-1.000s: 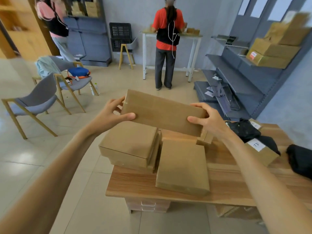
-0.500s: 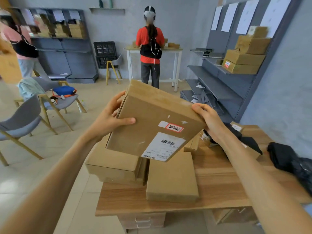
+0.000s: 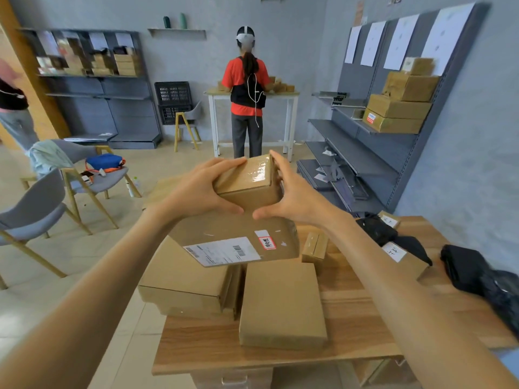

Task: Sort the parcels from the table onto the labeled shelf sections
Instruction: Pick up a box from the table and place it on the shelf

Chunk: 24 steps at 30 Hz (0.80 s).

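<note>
Hands first: left hand and right hand are both clamped on a small taped box, one on each side, thumbs tucked under the near bottom edge and fingers wrapped over the far corners. Looks like a squeeze-from-both-sides hold, probably so the box can be turned to hunt for a label, since the shiny tape top shows nothing to read.

Right under it sits the flat labeled parcel, propped on top of the other boxes with its shipping label facing up. My guess is it was parked that way so the label stays readable. I can't tell if the small box is touching it or just hovering above.

Below that, a couple more plain cardboard parcels lie on the wooden table, with black poly bags off to the right.

Further out on the right is the grey shelf with paper signs above and a few boxes stacked already. That's where this one presumably ends up.
</note>
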Motion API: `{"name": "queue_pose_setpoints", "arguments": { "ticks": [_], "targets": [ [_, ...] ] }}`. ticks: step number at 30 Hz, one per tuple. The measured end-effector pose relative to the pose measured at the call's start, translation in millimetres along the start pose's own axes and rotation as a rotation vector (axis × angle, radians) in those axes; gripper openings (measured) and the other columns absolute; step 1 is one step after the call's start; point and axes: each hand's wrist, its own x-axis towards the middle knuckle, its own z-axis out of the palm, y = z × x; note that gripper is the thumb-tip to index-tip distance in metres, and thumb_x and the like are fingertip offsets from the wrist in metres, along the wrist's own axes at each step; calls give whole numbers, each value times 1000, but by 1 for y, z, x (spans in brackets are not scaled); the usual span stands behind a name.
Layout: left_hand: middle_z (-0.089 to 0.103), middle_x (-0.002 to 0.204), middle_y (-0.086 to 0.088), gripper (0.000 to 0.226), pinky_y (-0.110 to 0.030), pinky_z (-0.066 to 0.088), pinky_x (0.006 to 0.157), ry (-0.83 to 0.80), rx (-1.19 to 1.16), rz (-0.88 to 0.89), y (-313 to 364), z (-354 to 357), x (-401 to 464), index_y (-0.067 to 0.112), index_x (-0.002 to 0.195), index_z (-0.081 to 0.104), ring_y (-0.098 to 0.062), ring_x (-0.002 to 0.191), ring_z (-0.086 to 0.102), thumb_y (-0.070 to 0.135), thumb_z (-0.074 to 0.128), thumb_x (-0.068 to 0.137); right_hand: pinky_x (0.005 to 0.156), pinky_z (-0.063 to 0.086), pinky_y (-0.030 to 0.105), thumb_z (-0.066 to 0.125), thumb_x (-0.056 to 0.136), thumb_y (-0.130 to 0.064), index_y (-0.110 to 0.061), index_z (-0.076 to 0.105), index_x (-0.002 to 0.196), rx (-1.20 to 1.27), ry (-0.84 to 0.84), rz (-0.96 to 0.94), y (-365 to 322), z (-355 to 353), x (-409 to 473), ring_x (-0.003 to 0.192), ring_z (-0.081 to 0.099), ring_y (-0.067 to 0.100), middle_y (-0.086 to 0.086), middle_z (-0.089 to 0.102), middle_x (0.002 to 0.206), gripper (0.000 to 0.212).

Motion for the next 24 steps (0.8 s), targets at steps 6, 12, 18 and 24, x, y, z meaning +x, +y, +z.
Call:
{"name": "queue_pose_setpoints", "arguments": {
  "ticks": [6, 12, 18, 24],
  "targets": [
    [30, 144, 19, 105, -41, 23, 115, 22, -8, -45, -2, -9, -5, 51, 144, 25, -4, 133, 27, 50, 84, 58, 78, 42, 7, 92, 56, -41, -33, 20, 151, 153, 142, 5, 15, -3, -4, 113, 49, 6, -13, 43, 134, 120],
    [13, 156, 18, 115, -31, 17, 107, 314, -230, -253, -38, -45, -28, 50, 147, 7, 5, 135, 14, 56, 79, 58, 67, 56, 19, 85, 69, -20, -29, 36, 141, 588, 308, 184, 45, -25, -20, 99, 62, 5, -12, 57, 118, 88],
    [73, 101, 7, 75, -25, 58, 63, 52, -500, -420, -44, -27, -38, 53, 123, 47, -13, 87, 72, 48, 84, 58, 57, 56, 24, 78, 76, -22, -37, 53, 108, 827, 347, 267, 56, -15, -25, 87, 68, 9, -8, 65, 107, 44],
    [75, 86, 4, 61, -23, 55, 51, 111, -537, -402, -43, -30, -37, 50, 110, 52, -18, 74, 73, 40, 82, 58, 69, 58, 32, 84, 50, -49, -33, 47, 128, 781, 228, 259, 57, -16, -29, 99, 66, 10, -11, 63, 112, 88]
  ]
}}
